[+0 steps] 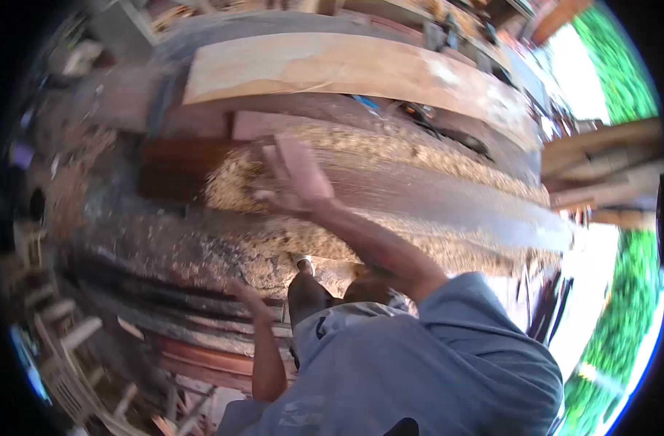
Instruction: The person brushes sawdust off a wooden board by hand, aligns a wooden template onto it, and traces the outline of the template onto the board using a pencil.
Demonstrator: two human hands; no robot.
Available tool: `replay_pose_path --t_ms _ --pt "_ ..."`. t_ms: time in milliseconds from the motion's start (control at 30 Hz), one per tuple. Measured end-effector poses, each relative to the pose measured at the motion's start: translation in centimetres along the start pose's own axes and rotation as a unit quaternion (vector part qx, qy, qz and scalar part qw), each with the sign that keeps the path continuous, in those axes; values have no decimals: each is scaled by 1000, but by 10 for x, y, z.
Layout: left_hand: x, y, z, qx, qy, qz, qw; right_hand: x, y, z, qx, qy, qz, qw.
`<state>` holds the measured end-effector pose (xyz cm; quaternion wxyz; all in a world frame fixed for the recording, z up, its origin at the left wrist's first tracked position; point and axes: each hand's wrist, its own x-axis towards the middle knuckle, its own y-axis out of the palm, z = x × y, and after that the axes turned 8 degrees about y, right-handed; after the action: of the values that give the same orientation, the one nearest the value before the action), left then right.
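Plank (434,192): grey-brown, with streaky lengthwise grain; paler grey toward the right end.
Wood shavings (227,182): golden tan, mottled with lighter and darker flecks.
Long board (332,65): cream to light orange-tan, in soft patches, with whitish blotches toward the right.
Wood block (173,168): deep reddish brown.
Flat board (253,126): dusty pink-brown.
Stacked timber (216,357): rust-red and dark brown bands.
Beam (601,152): mid-brown.
T-shirt (419,370): muted blue-grey; faint paler print on the chest, too blurred to read.
Shorts (346,320): light grey, with a small black mark.
Slatted frame (67,341): dull beige-brown.
Foliage (612,58): bright green, mottled.
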<state>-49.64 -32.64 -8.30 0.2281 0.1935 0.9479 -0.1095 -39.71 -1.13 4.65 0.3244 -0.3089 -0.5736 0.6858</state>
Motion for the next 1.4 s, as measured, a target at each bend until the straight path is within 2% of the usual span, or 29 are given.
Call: replay_pose_path --t_ms 33,67,100,133,167,233,267,367,467,500,567,600,633,667,700,733,767,833,867,933,967,1000,1033,1067,1133,1167,1267,1300,1400 --pt "45 -2 -13 233 282 66 928 9 18 8 -15 -3 -23 1000" --pt "89 -5 -24 433 538 -29 723 13 33 11 -6 -12 -55 998" --pt "75 42 -101 301 479 -17 825 8 40 9 3 -24 -86 996" --pt "56 78 -156 167 398 -5 902 -3 15 1 -36 -39 -20 998" --pt "52 100 -181 165 395 12 904 -20 12 -14 -42 -22 -17 999" --pt "49 130 -205 314 456 68 830 -57 9 -49 74 91 -30 993" --pt "50 142 -199 314 457 79 828 -72 -22 -75 93 203 78 972" --pt "49 166 -177 334 500 106 792 -167 -5 -189 -65 427 22 902" --pt "7 177 -163 355 432 151 815 -250 -54 -304 -111 570 141 802" --pt "-4 184 -150 347 429 176 815 -276 -23 -343 -9 631 -163 759" --pt "-29 203 -142 328 435 215 811 -289 31 -388 -112 580 -166 790" --pt "-46 214 -139 351 434 238 795 -277 42 -368 -227 463 -75 853" --pt "-63 233 -135 373 434 265 776 -238 51 -328 -395 307 -276 820" --pt "-85 252 -137 358 455 265 771 -193 32 -260 -156 338 -359 856" --pt "-89 275 -127 332 476 279 765 -172 -8 -201 49 358 -221 906" --pt "-100 293 -123 329 462 283 774 -146 18 -170 11 325 -239 915" --pt "-109 314 -121 325 449 280 784 -133 -11 -155 181 285 -88 937" --pt "-103 343 -102 387 464 236 761 -146 10 -170 100 134 -173 971" --pt "-88 348 -91 453 486 202 720 -162 9 -201 102 145 -183 967" --pt "-81 355 -79 554 507 128 648 -223 5 -281 72 254 -234 936" --pt "-89 356 -84 595 509 92 615 -253 -45 -329 128 364 -41 922" --pt "-97 359 -88 599 497 83 622 -288 -56 -377 125 457 -10 881" --pt "-100 363 -89 602 484 71 631 -328 -56 -428 109 500 -54 858" --pt "-88 362 -83 594 492 53 635 -363 -62 -480 -106 553 50 825" --pt "-89 366 -88 585 483 46 650 -447 -74 -573 -112 599 73 789" --pt "-88 365 -92 571 469 38 673 -493 -36 -633 -169 625 -6 762" --pt "-67 350 -84 558 490 32 669 -611 -6 -787 -332 666 -79 663" --pt "-67 352 -85 555 493 34 669 -639 -6 -831 -218 722 -122 645" --pt "-78 355 -92 564 461 26 684 -673 -24 -876 -150 721 -166 656"
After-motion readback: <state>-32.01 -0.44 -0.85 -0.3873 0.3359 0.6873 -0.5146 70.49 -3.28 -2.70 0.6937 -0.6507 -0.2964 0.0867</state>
